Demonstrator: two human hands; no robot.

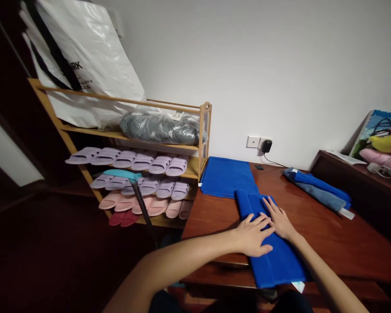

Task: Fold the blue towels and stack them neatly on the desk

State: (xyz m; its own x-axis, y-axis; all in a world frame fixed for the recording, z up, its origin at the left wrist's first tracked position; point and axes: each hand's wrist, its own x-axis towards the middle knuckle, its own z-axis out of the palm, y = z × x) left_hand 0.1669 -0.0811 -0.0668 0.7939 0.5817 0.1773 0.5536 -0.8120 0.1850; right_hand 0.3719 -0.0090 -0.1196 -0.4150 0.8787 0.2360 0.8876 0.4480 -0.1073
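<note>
A folded blue cloth [280, 261] lies lengthwise on the brown wooden table, its near end reaching past the front edge with a white tag [299, 286] sticking out. My left hand [254, 234] rests flat on the cloth's middle, fingers spread. Beside it, my right hand [278, 218] presses on the same cloth, its fingers stretched out toward the far end. The two hands touch or overlap at the fingertips. Behind the cloth, a flat blue cloth square [228, 176] lies against the wall, partly overlapped by the folded one.
At the right lies a rolled blue and grey cloth [322, 191] with a tag. A wooden rack [202, 139] on the left holds several slippers [143, 161], a plastic-wrapped grey bundle [163, 128] and a white bag [94, 52]. A black plug [266, 146] sits in the wall socket.
</note>
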